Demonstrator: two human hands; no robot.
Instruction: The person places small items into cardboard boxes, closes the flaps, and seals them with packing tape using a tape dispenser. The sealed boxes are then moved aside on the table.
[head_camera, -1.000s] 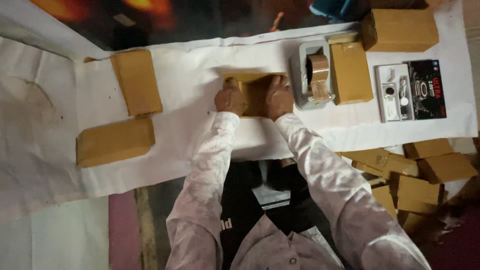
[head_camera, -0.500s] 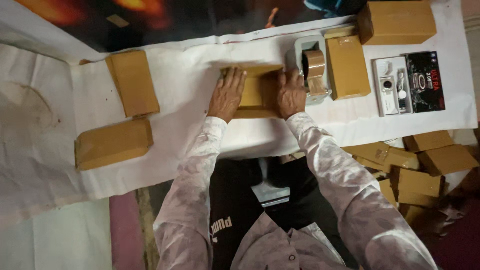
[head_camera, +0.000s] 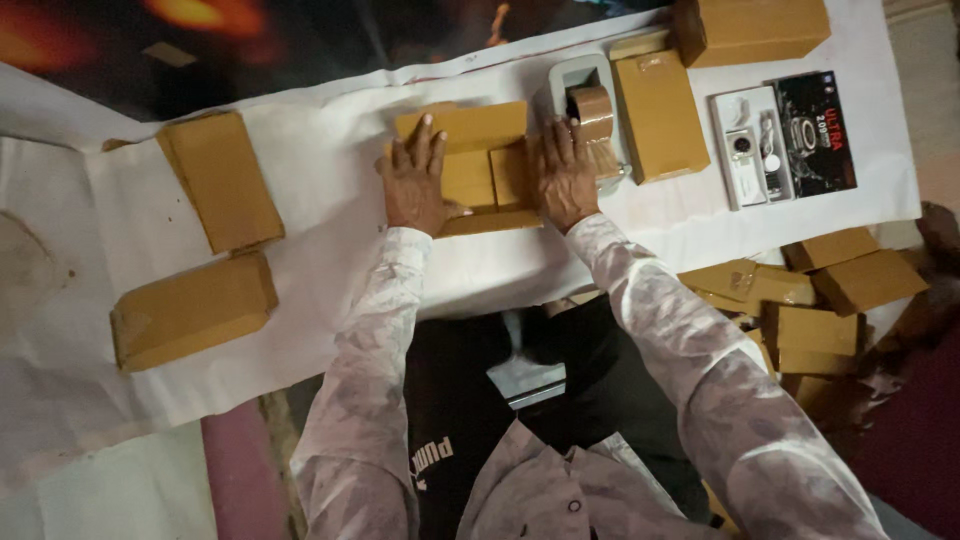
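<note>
While both hands, left hand (head_camera: 418, 185) and right hand (head_camera: 566, 172), press flat and spread on the cardboard box (head_camera: 470, 160) at upper centre of the tabletop (head_camera: 330, 250), its flaps could spring up if pressure eases.

Both hands lie flat on a small cardboard box (head_camera: 478, 160) with open flaps: the left hand (head_camera: 418, 185) on its left side, the right hand (head_camera: 565, 175) beside a tape dispenser (head_camera: 588, 110).

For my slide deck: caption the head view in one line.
Both hands, left hand and right hand, press flat on a brown cardboard box beside a tape dispenser.
</note>
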